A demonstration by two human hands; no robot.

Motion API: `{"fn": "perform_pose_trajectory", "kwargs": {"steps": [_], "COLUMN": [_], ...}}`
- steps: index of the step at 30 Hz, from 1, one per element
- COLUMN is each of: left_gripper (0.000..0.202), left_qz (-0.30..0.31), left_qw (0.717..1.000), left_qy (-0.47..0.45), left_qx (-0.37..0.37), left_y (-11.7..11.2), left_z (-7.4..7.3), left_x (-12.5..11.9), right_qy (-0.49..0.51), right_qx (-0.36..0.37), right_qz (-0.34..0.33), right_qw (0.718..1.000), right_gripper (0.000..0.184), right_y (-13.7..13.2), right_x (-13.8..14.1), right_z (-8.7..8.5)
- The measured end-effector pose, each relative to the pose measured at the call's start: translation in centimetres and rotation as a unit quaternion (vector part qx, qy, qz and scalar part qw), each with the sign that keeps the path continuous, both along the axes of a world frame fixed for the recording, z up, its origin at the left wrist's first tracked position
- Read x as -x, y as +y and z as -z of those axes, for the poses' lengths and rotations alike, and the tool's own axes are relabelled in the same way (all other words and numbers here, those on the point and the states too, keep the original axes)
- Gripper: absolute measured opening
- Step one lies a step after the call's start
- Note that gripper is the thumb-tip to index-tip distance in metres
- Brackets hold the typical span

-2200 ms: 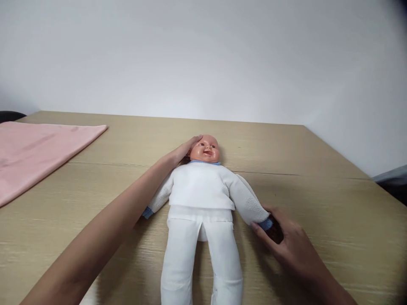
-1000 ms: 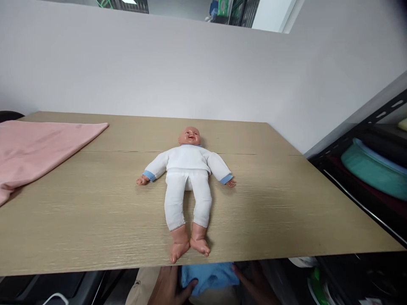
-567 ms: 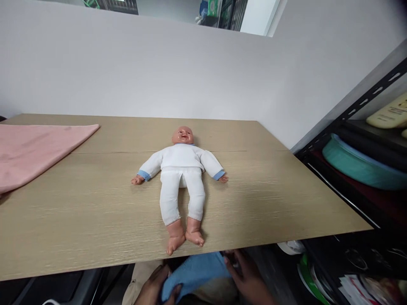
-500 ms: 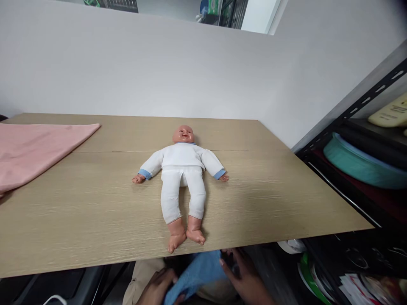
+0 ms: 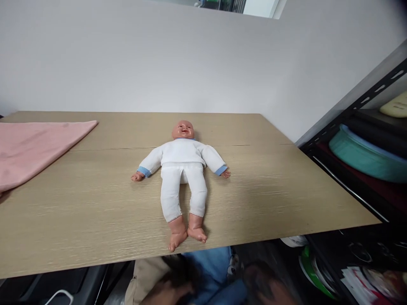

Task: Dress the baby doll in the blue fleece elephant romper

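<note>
Beneath the near edge of the table (image 5: pixel 95 237), a left hand (image 5: pixel 168 293) and a right hand (image 5: pixel 265 288), too blurred to tell how open they are or whether they are gripping, are working at a blue cloth (image 5: pixel 212 267) in the lap, likely best held at both sides, lying soft and rumpled below the feet of the doll (image 5: pixel 181 169).

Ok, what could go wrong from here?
1. The doll lies with its feet at the front edge of the table; the blue cloth coming up from below could knock them.
2. The left hand and right hand are blurred below that edge; grip on the cloth cannot be told, so it might slip.
</note>
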State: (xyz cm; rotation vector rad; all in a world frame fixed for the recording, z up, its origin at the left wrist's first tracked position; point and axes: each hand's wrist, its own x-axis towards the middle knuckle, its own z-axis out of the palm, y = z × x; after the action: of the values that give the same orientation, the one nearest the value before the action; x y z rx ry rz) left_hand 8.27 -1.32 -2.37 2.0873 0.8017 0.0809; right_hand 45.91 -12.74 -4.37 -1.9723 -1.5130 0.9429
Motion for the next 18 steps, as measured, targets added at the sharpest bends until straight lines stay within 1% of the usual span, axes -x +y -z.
{"fn": "perform_pose_trajectory", "kwargs": {"steps": [3,5,6,8,10,11,13,15,16,17,18], "left_gripper": [0.025,0.024,0.025,0.031,0.042,0.049,0.061,0.067,0.066,0.06,0.052], "left_qz": [0.005,0.008,0.018,0.051,0.087,0.103,0.131,0.148,0.149,0.144,0.135], "left_qw": [0.999,0.998,0.999,0.999,0.996,0.994,0.99,0.987,0.987,0.987,0.989], "left_qy": [0.05,0.057,0.047,0.013,-0.017,-0.029,-0.044,-0.043,-0.036,-0.023,-0.011], "left_qx": [-0.002,0.0,0.002,0.003,-0.01,-0.02,-0.04,-0.05,-0.054,-0.06,-0.065], "left_y": [1.9,2.8,3.1,3.3,3.2,3.1,2.8,2.4,2.3,2.1,2.0], "left_z": [-0.2,-0.7,-0.9,-0.9,-0.2,0.4,1.7,2.5,2.5,2.2,1.4], "left_x": [-2.1,-4.1,-5.1,-7.1,-8.8,-9.3,-10.0,-10.0,-9.8,-9.4,-8.9], "right_qy": [-0.061,-0.085,-0.084,-0.071,-0.07,-0.074,-0.085,-0.088,-0.086,-0.074,-0.055], "right_qx": [-0.067,-0.089,-0.073,-0.005,0.054,0.062,0.034,-0.004,-0.018,-0.017,-0.005], "right_qz": [0.048,0.039,0.017,-0.035,-0.079,-0.092,-0.102,-0.109,-0.107,-0.108,-0.113], "right_qw": [0.995,0.992,0.994,0.997,0.993,0.991,0.991,0.99,0.99,0.991,0.992], "right_gripper": [0.035,0.037,0.037,0.035,0.03,0.027,0.025,0.025,0.028,0.03,0.029], "right_y": [2.1,3.3,3.6,3.8,3.5,3.4,3.3,3.3,3.3,3.4,3.5], "right_x": [0.6,1.4,1.8,2.8,3.7,4.1,4.8,5.1,5.1,5.2,5.2], "right_z": [0.9,1.4,1.5,1.7,1.7,1.6,1.0,0.2,-0.4,-1.0,-1.9]}}
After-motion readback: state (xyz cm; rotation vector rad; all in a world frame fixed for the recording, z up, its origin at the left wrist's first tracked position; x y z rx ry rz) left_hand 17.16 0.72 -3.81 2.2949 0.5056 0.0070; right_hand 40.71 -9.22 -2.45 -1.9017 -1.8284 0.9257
